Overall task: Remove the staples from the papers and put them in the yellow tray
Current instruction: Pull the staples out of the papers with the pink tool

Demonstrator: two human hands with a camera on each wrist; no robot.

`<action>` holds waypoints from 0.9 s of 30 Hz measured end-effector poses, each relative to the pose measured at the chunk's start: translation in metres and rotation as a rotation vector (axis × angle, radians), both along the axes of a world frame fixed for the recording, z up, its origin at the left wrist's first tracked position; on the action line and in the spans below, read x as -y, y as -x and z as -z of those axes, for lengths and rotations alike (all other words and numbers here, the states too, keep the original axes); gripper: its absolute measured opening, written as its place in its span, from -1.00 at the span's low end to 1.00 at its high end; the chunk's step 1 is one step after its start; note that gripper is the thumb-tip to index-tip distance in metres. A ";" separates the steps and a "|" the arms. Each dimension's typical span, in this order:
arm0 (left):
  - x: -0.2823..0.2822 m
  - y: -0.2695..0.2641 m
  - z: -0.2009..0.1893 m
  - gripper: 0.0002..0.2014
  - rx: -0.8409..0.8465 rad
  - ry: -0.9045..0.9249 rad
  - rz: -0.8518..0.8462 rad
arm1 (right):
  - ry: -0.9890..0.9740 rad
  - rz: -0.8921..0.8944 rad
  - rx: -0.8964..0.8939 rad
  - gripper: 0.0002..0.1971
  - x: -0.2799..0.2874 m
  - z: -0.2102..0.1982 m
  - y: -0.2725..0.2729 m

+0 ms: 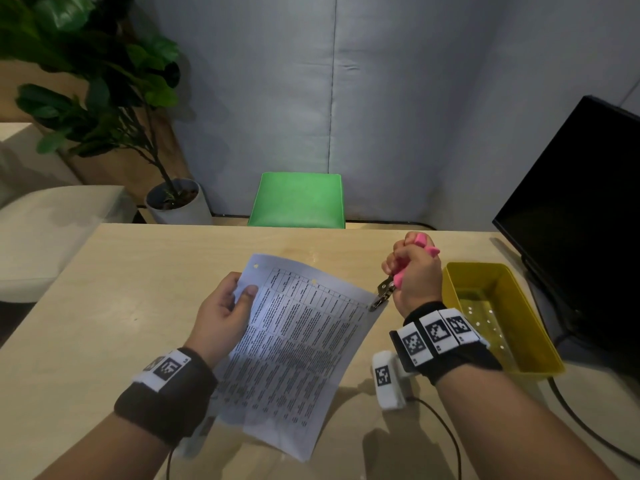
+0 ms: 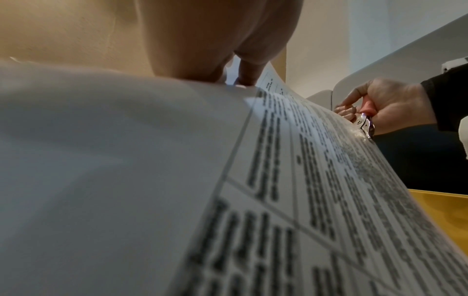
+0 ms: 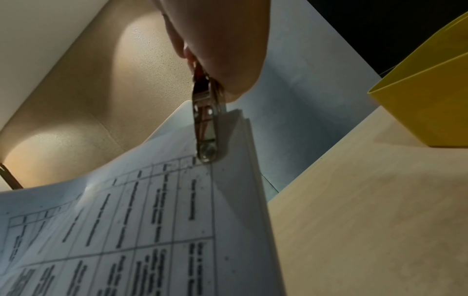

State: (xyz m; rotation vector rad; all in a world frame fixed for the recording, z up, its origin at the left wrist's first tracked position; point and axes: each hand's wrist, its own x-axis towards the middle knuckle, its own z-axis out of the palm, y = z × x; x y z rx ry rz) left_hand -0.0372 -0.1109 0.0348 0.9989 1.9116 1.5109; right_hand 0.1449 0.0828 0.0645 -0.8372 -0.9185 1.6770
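Observation:
A set of printed papers (image 1: 294, 348) with a table on it is held above the wooden table (image 1: 104, 306). My left hand (image 1: 225, 306) pinches its left edge, thumb on top. My right hand (image 1: 412, 268) grips a pink-handled staple remover (image 1: 401, 275); its metal claws (image 3: 206, 140) sit on the sheet's upper right corner. The staple itself is hidden under the claws. In the left wrist view the papers (image 2: 291, 190) fill the frame, with the right hand (image 2: 385, 104) beyond. The yellow tray (image 1: 498, 317) stands to the right of my right hand and holds several tiny staples.
A black monitor (image 1: 581, 216) stands at the right behind the tray, with cables (image 1: 588, 427) running along the table. A green chair (image 1: 298, 200) and a potted plant (image 1: 173, 199) stand beyond the table's far edge. A white couch (image 1: 45, 230) lies at left.

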 end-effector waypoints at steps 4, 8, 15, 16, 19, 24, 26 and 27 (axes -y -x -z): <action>-0.002 0.001 -0.001 -0.82 0.007 -0.020 -0.005 | -0.024 -0.020 -0.015 -0.69 -0.002 -0.001 0.003; -0.003 0.005 0.000 -0.75 -0.017 -0.034 -0.011 | -0.036 -0.038 0.000 -0.70 -0.006 -0.001 0.006; -0.002 0.009 0.003 -0.89 -0.013 -0.034 -0.021 | -0.068 -0.057 0.038 -0.70 -0.006 -0.003 0.010; -0.002 0.010 0.004 -0.90 -0.021 -0.042 -0.024 | -0.071 -0.058 0.043 -0.71 -0.007 -0.003 0.011; -0.001 0.011 0.005 -0.91 -0.051 -0.049 -0.045 | -0.083 -0.044 0.076 -0.73 -0.006 -0.005 0.012; 0.001 0.010 -0.003 -0.85 -0.134 -0.063 -0.095 | -0.100 0.015 0.102 -0.75 -0.005 -0.011 0.015; 0.002 0.011 -0.006 -0.89 -0.159 -0.077 -0.117 | -0.093 0.049 0.062 -0.76 -0.006 -0.014 0.016; 0.003 0.012 -0.008 -0.85 -0.176 -0.084 -0.133 | -0.089 0.068 0.038 -0.77 -0.007 -0.016 0.015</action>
